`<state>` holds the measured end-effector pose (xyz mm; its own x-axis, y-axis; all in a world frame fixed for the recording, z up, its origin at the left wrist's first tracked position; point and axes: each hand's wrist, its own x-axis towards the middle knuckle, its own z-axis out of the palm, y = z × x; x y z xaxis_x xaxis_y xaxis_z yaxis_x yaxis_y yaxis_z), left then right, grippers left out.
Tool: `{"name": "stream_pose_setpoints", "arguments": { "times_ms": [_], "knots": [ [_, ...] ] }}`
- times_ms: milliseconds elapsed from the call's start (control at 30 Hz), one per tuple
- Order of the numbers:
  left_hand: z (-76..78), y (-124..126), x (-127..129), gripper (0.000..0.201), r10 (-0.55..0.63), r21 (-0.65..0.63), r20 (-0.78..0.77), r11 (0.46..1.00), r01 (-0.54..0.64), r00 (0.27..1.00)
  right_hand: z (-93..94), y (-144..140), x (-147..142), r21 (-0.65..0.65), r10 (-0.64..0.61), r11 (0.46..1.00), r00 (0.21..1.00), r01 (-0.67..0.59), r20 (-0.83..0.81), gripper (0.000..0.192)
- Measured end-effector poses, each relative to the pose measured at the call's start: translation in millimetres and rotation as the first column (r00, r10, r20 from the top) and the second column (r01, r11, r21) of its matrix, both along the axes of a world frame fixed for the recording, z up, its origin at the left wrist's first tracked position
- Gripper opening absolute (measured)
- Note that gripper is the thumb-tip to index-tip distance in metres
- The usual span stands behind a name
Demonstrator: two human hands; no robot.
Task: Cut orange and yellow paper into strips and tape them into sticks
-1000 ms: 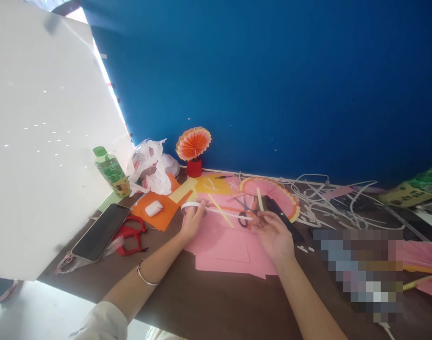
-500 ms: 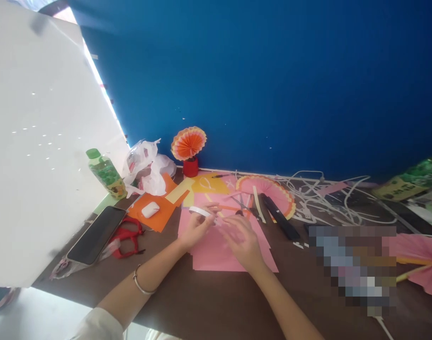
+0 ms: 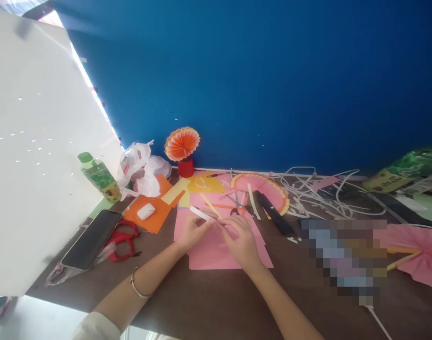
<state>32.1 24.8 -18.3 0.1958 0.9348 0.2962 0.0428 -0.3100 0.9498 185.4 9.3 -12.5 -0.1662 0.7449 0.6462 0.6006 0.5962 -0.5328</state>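
Observation:
My left hand (image 3: 195,231) is closed on a thin white roll of tape (image 3: 200,213), seen nearly edge-on and tilted. My right hand (image 3: 241,238) pinches close by, its fingertips almost meeting the left ones at the roll's right end; what lies between them is too small to make out. Both hands are over a stack of pink paper sheets (image 3: 216,257). Just beyond the fingers lie scissors (image 3: 234,212), partly hidden by my right hand, and a yellow paper strip (image 3: 210,205).
A pleated paper fan (image 3: 182,144) stands in a red pot (image 3: 186,167) by the blue wall. Left are a phone (image 3: 91,239), a bottle (image 3: 101,179), a plastic bag (image 3: 145,167) and a white case (image 3: 146,211) on orange paper. Right are a black stick-like object (image 3: 275,215), a pink fan (image 3: 272,189) and cables (image 3: 308,193).
My right fingers have come together and moved in to the left fingertips. The tape roll has turned more edge-on. The whole view has shifted slightly.

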Motion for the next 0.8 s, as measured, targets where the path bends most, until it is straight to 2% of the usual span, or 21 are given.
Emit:
{"name": "stream_pose_setpoints", "arguments": {
  "times_ms": [167,333,500,567,600,633,667,700,733,800],
  "knots": [
    [6.2,-3,2,0.025,0.105,-0.088,0.0,0.991,-0.105,0.994,1.6,-1,-2,0.031,-0.048,0.999,0.994,0.045,0.1,0.012],
    [13.6,-7,8,0.027,0.158,-0.118,0.001,0.981,-0.157,0.987,8.9,-4,-9,0.101,-0.118,0.99,0.98,0.103,0.163,0.012],
    [8.9,3,0,0.034,0.205,-0.188,0.095,0.965,-0.185,0.974,9.9,-5,-6,0.189,-0.171,0.973,0.96,0.13,0.22,0.016],
    [4.0,13,-13,0.04,0.358,-0.172,0.186,0.929,-0.329,0.915,7.1,-2,0,0.228,-0.226,0.958,0.948,0.175,0.225,0.016],
    [0.9,19,-21,0.04,0.414,-0.147,0.164,0.908,-0.393,0.895,5.9,0,3,0.244,-0.263,0.946,0.943,0.212,0.203,0.014],
    [-2.5,24,-28,0.036,0.429,-0.111,0.072,0.9,-0.421,0.9,5.1,1,6,0.252,-0.296,0.935,0.941,0.251,0.161,0.011],
    [-6.2,29,-35,0.032,0.391,-0.067,-0.08,0.915,-0.397,0.917,4.8,3,8,0.251,-0.322,0.924,0.942,0.29,0.099,0.009],
    [-9.7,32,-40,0.029,0.398,0.002,-0.238,0.912,-0.41,0.886,4.9,4,10,0.246,-0.331,0.917,0.943,0.313,0.035,0.007],
    [-12.8,34,-44,0.026,0.411,0.062,-0.408,0.903,-0.424,0.815,5.3,5,11,0.242,-0.33,0.914,0.944,0.326,-0.025,0.005],
    [-16.4,35,-50,0.02,0.428,0.166,-0.686,0.88,-0.446,0.589,6.4,6,13,0.257,-0.307,0.91,0.945,0.325,-0.108,0.004]
  ]
}}
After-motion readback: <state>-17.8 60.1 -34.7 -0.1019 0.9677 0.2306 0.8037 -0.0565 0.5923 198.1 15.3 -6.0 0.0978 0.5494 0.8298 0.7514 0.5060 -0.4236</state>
